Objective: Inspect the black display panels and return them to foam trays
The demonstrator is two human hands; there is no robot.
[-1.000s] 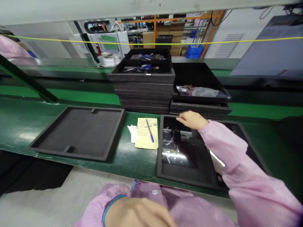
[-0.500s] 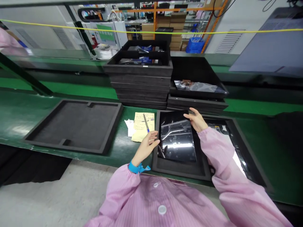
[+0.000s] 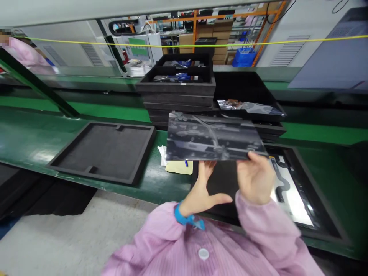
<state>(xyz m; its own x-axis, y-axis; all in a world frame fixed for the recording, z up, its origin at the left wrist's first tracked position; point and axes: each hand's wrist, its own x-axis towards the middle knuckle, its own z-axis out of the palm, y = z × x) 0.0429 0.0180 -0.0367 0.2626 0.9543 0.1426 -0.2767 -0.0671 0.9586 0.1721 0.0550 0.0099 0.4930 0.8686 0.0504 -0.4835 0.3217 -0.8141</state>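
A thin, dark, glossy display panel point(image 3: 211, 136) is tilted up in the air, with light streaks across its face. My right hand point(image 3: 256, 177) grips it at the lower right corner, thumb on the near side. Below its lower edge, my left hand point(image 3: 201, 193) is open with the thumb stretched out to the right; its fingertips pass behind the panel, so contact cannot be made out. A blue band point(image 3: 186, 219) circles my left wrist. Under both hands lies a black foam tray point(image 3: 222, 182), partly covered by them.
An unfilled foam tray point(image 3: 106, 153) lies to the left on the green bench point(image 3: 155, 184). Yellow paper point(image 3: 179, 167) with a pen sits mid-bench. Stacked foam trays point(image 3: 178, 92) stand behind. At right, another tray point(image 3: 324, 203) holds a white-backed part. A person point(image 3: 27, 53) is far left.
The display panel has come up out of the foam tray and tilted, with my right hand holding its corner. My left hand has moved right, to below the panel.
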